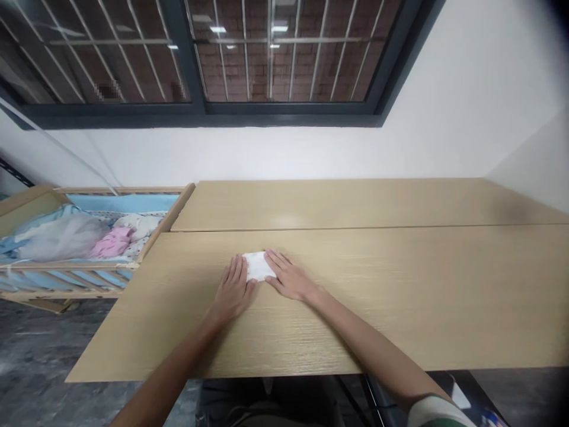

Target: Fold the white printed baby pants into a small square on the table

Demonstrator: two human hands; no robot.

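Crib over on the left, light wood with slatted sides and blue padding along the far side, full of bedding: a whitish, sheer-looking bundle, then a bunched pink cloth right of it. Grey floor shows below, at the near left. Up past the crib there's a dark-framed window with pale bars, running from the left to right of the middle.

Next comes the surface, pale wood grain with a seam across its far part. On it, a bit left of the middle, the left hand lies palm down, fingers stretched out and close together, thumb out to the side, at the left edge of a small white cloth (could be a wipe, tbh I can't tell). That cloth lies flat between the two hands. The right hand is palm down too, fingers extended over the cloth's right edge, thumb apart. Farther right, at the near edge, there's a white-and-green sleeve.
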